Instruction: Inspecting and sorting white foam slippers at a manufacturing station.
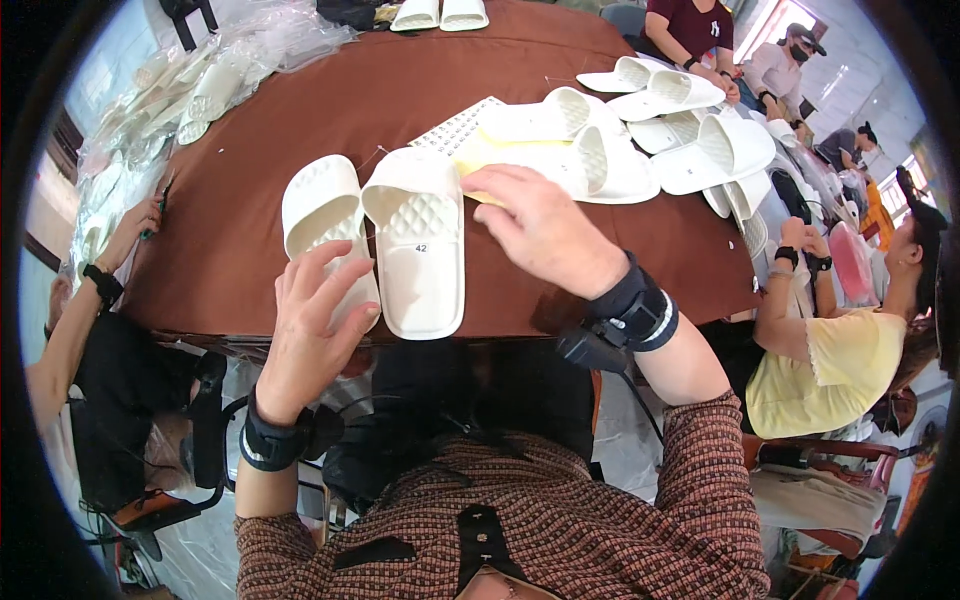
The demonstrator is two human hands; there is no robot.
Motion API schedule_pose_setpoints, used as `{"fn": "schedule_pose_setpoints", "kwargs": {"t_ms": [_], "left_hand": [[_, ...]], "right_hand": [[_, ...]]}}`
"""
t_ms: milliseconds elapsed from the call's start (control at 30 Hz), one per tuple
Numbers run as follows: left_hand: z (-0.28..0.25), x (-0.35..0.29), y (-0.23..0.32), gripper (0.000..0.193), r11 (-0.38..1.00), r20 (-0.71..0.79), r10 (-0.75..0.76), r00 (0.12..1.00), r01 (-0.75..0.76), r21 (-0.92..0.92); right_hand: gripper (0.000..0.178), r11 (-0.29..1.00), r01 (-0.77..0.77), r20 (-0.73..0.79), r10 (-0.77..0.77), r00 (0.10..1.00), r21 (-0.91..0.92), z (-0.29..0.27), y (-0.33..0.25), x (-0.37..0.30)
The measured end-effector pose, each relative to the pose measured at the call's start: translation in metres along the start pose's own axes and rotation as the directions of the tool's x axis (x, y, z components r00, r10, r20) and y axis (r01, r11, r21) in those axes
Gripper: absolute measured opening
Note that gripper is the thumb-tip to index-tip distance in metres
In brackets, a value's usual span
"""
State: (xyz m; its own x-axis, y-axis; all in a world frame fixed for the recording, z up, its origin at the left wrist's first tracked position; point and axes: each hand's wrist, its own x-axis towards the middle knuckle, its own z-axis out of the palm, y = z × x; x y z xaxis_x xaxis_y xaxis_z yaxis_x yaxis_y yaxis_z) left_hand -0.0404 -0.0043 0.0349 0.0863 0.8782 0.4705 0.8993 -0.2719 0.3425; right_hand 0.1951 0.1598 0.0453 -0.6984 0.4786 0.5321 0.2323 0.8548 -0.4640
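Observation:
A pair of white slide slippers lies side by side on the brown tablecloth in front of me, toes pointing away. My left hand (315,315) is over the near end of the left slipper (322,205), fingers spread and nothing held. Whether its fingertips touch the sole I cannot tell. To the right of the right slipper (423,275), my right hand (545,228) hovers with curved fingers apart. Its fingertips are close to that slipper's edge and to a yellow sheet (475,160). A thin thread tag shows between the two slippers.
A white sheet of small stickers (457,127) lies beyond the yellow sheet. Several white slippers (700,150) are piled at the right. Plastic-wrapped slippers (205,95) heap at the far left. One person's hand (140,230) is at the left table edge; a person in yellow (830,370) sits right.

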Motion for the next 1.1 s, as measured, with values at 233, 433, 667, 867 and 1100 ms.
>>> {"fn": "schedule_pose_setpoints", "kwargs": {"t_ms": [233,433,667,867,1100], "left_hand": [[0.008,0.001,-0.002,0.041,1.0,0.082,-0.011,0.997,0.011,0.008],[0.009,0.001,-0.002,0.041,1.0,0.081,-0.01,0.997,0.009,0.017],[0.01,0.001,-0.003,0.04,1.0,0.09,-0.024,0.996,0.023,0.011],[0.01,0.001,-0.003,0.038,1.0,0.086,-0.024,0.996,0.023,0.014],[0.009,0.002,-0.002,0.035,1.0,0.08,-0.023,0.997,0.023,-0.007]], "right_hand": [[0.026,0.957,-0.259,-0.132,0.242,0.961,-0.13,-0.048,0.051,-0.005],[0.028,0.872,-0.18,-0.212,0.09,0.973,-0.455,-0.06,0.08,-0.019],[0.029,0.796,-0.271,-0.165,0.216,0.962,-0.541,-0.071,0.091,-0.022],[0.026,0.761,-0.248,-0.135,0.209,0.968,-0.6,-0.073,0.099,-0.02],[0.021,0.762,-0.246,-0.128,0.212,0.969,-0.599,-0.073,0.098,-0.009]]}}
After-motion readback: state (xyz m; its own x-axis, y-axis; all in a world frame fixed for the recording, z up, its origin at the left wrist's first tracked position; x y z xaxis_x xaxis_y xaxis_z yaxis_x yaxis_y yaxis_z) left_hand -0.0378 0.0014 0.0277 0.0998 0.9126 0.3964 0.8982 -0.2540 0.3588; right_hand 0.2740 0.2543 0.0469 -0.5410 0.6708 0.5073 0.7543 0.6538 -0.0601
